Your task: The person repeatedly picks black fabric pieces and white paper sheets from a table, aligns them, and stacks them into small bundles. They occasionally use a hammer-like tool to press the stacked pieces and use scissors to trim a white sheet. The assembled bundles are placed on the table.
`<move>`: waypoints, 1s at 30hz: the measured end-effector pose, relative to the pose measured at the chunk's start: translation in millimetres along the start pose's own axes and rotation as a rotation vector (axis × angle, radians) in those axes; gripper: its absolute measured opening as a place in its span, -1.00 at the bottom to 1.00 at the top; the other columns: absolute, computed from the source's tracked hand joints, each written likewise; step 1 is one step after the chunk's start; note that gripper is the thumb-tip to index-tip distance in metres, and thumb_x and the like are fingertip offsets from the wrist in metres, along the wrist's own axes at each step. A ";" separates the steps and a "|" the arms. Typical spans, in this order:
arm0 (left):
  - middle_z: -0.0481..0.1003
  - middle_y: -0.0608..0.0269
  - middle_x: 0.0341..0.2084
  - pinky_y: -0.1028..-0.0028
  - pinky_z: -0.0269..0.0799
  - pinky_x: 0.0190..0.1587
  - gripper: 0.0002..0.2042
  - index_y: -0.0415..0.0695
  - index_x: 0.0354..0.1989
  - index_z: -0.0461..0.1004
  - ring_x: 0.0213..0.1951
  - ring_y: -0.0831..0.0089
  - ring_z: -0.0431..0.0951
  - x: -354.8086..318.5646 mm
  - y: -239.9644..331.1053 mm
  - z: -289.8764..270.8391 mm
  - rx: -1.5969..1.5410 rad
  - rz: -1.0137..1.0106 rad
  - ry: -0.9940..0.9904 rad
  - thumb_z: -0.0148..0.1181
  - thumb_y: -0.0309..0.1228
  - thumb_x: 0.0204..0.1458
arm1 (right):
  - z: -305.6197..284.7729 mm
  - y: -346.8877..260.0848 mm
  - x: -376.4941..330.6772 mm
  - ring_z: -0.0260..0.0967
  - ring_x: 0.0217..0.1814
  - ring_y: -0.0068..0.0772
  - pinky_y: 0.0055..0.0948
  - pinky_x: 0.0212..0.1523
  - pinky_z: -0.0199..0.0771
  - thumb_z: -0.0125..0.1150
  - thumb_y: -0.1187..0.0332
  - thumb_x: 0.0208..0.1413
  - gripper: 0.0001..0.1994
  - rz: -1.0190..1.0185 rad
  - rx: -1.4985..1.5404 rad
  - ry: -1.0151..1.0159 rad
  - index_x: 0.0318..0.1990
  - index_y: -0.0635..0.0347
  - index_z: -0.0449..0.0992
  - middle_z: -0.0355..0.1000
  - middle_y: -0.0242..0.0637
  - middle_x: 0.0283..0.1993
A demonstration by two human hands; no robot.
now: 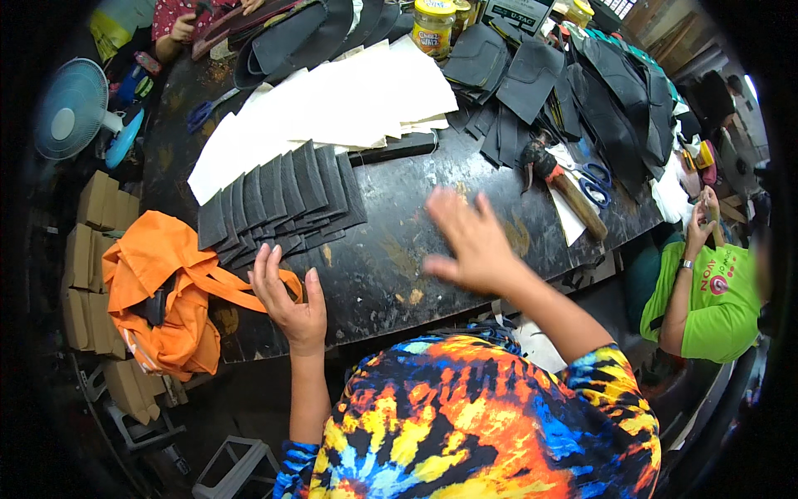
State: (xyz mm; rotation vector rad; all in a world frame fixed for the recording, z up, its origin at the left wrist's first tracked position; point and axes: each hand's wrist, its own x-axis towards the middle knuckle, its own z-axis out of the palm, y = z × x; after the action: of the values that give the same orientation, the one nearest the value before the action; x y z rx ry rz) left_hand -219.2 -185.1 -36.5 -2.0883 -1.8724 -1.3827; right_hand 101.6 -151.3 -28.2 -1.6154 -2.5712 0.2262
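Observation:
My left hand (291,303) is open, palm turned inward, at the table's front edge. It is just in front of a fanned stack of dark grey, padded-looking rectangular pieces (287,187) and beside the orange strap (241,289) of a cloth bag. My right hand (474,245) is spread over the middle of the black tabletop (382,274), its fingertips slightly blurred. Whether it touches the surface I cannot tell. Neither hand holds anything. Behind the grey stack lie overlapping white sheets (332,100), with a dark bar (395,150) at their near edge.
At the left corner sits an orange bag (162,291). A wooden-handled hammer (578,200) and blue-handled scissors (595,183) lie right, near black cut pieces (532,79). Jars (433,33) stand behind. One person in green (706,299) sits right; another's hand (181,29) shows far left.

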 end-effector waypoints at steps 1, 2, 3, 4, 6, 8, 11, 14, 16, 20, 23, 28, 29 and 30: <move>0.34 -0.07 0.33 -0.17 -0.05 0.48 -0.44 -0.19 0.34 0.34 0.39 -0.07 0.30 -0.5 0.0 0.1 -0.009 -0.010 -0.007 0.29 -0.33 0.16 | -2.0 13.0 21.3 -0.12 0.71 -0.07 0.31 0.58 -0.25 0.06 -0.40 0.21 0.00 0.135 -0.046 -0.015 0.56 0.20 0.07 -0.03 -0.03 0.66; 0.34 -0.07 0.33 -0.16 -0.05 0.48 -0.44 -0.19 0.34 0.34 0.39 -0.07 0.30 -0.7 0.0 -0.5 -0.018 -0.021 -0.010 0.29 -0.33 0.17 | -4.3 19.1 38.8 -0.16 0.72 -0.06 0.26 0.60 -0.26 0.02 -0.43 0.21 0.05 0.202 -0.077 0.067 0.58 0.26 0.00 -0.07 0.03 0.66; 0.34 -0.07 0.33 -0.16 -0.05 0.48 -0.44 -0.19 0.34 0.34 0.39 -0.07 0.30 -0.9 0.4 -1.0 -0.004 -0.012 -0.011 0.29 -0.33 0.17 | -4.5 13.8 50.8 -0.21 0.73 -0.02 0.22 0.60 -0.26 -0.02 -0.46 0.21 0.09 0.230 -0.069 0.124 0.57 0.33 -0.03 -0.10 0.09 0.66; 0.35 -0.07 0.33 -0.16 -0.05 0.48 -0.44 -0.19 0.34 0.34 0.38 -0.07 0.30 -0.6 0.7 -1.5 0.009 -0.005 -0.010 0.29 -0.33 0.17 | -3.9 4.5 60.6 -0.25 0.73 0.03 0.18 0.61 -0.26 -0.06 -0.48 0.21 0.13 0.320 -0.111 0.117 0.57 0.41 -0.07 -0.13 0.15 0.66; 0.35 -0.07 0.33 -0.15 -0.05 0.48 -0.44 -0.19 0.34 0.34 0.38 -0.06 0.30 -0.3 1.0 -1.4 0.007 -0.006 0.010 0.29 -0.34 0.17 | -1.1 -22.7 56.5 -0.33 0.74 0.13 0.11 0.63 -0.29 -0.17 -0.53 0.21 0.19 0.219 -0.215 0.000 0.55 0.54 -0.11 -0.18 0.24 0.65; 0.35 -0.06 0.33 -0.15 -0.05 0.48 -0.45 -0.19 0.33 0.35 0.38 -0.05 0.30 0.3 1.2 -0.4 -0.024 -0.019 0.026 0.29 -0.34 0.16 | 1.4 -40.5 48.0 -0.33 0.74 0.12 0.10 0.64 -0.30 -0.28 -0.55 0.23 0.17 -0.038 -0.058 -0.143 0.55 0.52 -0.09 -0.17 0.21 0.66; 0.35 -0.05 0.33 -0.15 -0.04 0.48 -0.45 -0.19 0.33 0.35 0.37 -0.05 0.31 1.2 1.5 0.3 -0.033 -0.005 0.023 0.29 -0.34 0.16 | 7.7 -23.8 52.2 -0.18 0.73 -0.11 0.13 0.63 -0.24 -0.18 -0.45 0.28 0.02 -0.083 -0.175 0.050 0.57 0.29 0.03 -0.04 0.01 0.65; 0.35 -0.03 0.33 -0.16 -0.04 0.48 -0.44 -0.17 0.33 0.35 0.37 -0.05 0.31 0.0 2.6 -2.1 0.007 0.015 -0.017 0.29 -0.35 0.15 | 26.3 7.6 67.8 -0.11 0.71 -0.13 0.16 0.61 -0.20 -0.06 -0.43 0.25 -0.01 -0.116 0.040 0.243 0.55 0.24 0.09 0.03 -0.07 0.63; 0.35 -0.04 0.32 -0.16 -0.04 0.48 -0.44 -0.16 0.33 0.36 0.37 -0.05 0.31 -1.7 3.3 -4.4 0.004 0.026 -0.010 0.30 -0.35 0.15 | 35.5 19.3 64.5 -0.09 0.70 -0.15 0.17 0.61 -0.18 -0.04 -0.44 0.24 -0.03 -0.058 0.020 0.185 0.56 0.16 0.12 0.04 -0.09 0.64; 0.35 -0.04 0.32 -0.18 -0.04 0.47 -0.44 -0.16 0.33 0.36 0.38 -0.04 0.30 -5.7 3.1 -5.2 -0.014 0.005 0.013 0.30 -0.33 0.14 | 12.6 38.1 43.1 -0.09 0.70 -0.16 0.14 0.62 -0.21 -0.03 -0.42 0.25 -0.04 0.087 -0.054 0.205 0.57 0.14 0.10 0.04 -0.06 0.63; 0.35 -0.04 0.33 -0.19 -0.04 0.48 -0.44 -0.15 0.33 0.36 0.39 -0.04 0.30 -4.5 0.9 -1.3 -0.023 0.013 0.028 0.31 -0.32 0.15 | -7.3 20.4 50.2 -0.15 0.72 -0.10 0.05 0.63 -0.21 -0.07 -0.46 0.24 0.06 0.381 -0.227 0.060 0.54 0.39 0.05 -0.01 0.07 0.64; 0.35 -0.03 0.33 -0.19 -0.05 0.48 -0.44 -0.16 0.33 0.36 0.39 -0.04 0.30 -2.1 -0.7 -0.2 -0.008 0.038 0.013 0.31 -0.31 0.15 | 5.6 -35.7 70.9 -0.22 0.72 0.06 0.05 0.64 -0.24 -0.10 -0.53 0.19 0.17 0.006 0.019 0.013 0.52 0.53 0.00 -0.05 0.21 0.62; 0.35 -0.03 0.33 -0.19 -0.06 0.48 -0.44 -0.16 0.33 0.36 0.39 -0.04 0.30 -2.6 -0.3 -1.2 -0.009 0.039 0.011 0.30 -0.31 0.15 | 6.0 -33.5 70.3 -0.21 0.72 0.04 0.08 0.64 -0.25 -0.08 -0.51 0.20 0.15 -0.049 0.070 0.034 0.54 0.48 0.00 -0.05 0.17 0.63; 0.35 -0.03 0.33 -0.19 -0.06 0.48 -0.44 -0.16 0.33 0.36 0.39 -0.03 0.30 -2.5 -0.2 -1.9 -0.010 0.039 0.012 0.30 -0.31 0.15 | 4.7 -26.7 69.5 -0.21 0.72 0.02 0.08 0.64 -0.25 -0.07 -0.50 0.20 0.14 -0.001 0.019 0.080 0.54 0.46 0.00 -0.05 0.15 0.63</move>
State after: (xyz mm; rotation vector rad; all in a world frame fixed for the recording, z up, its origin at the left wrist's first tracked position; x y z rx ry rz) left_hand -220.2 -188.0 -37.0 -2.1039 -1.8138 -1.3962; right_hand 47.0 -100.4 -27.9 -1.5827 -2.5035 0.1815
